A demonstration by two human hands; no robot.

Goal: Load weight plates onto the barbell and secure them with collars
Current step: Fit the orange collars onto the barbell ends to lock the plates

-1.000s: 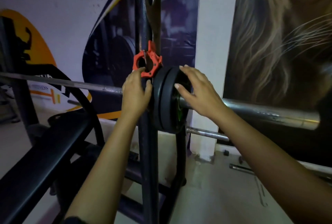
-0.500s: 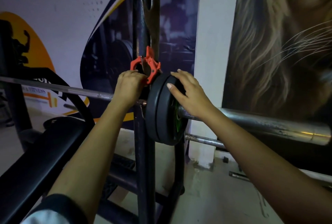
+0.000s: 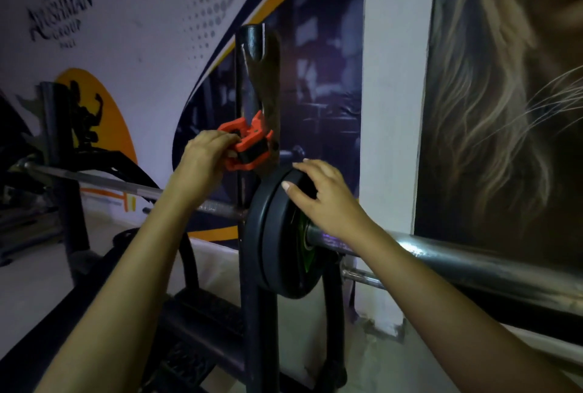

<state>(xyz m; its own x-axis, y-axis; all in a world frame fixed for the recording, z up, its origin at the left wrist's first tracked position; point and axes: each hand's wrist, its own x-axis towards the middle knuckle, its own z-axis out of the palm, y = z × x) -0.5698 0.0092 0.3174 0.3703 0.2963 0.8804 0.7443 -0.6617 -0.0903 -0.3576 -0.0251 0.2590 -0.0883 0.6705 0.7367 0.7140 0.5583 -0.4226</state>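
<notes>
Where murals (image 3: 126, 45) cover walls, black rack upright (image 3: 252, 313), pale floor (image 3: 28, 291).

A gym: a barbell (image 3: 473, 263) on a rack (image 3: 252, 313), fitness murals (image 3: 94, 115) behind.

dim gym room. printed wall banner (image 3: 132, 45) with orange and navy shapes on the left, white pillar (image 3: 394, 108) in the middle, big-cat fur mural (image 3: 511, 92) on the right. pale floor (image 3: 28, 282), black padded bench (image 3: 104, 269) lower left.
</notes>
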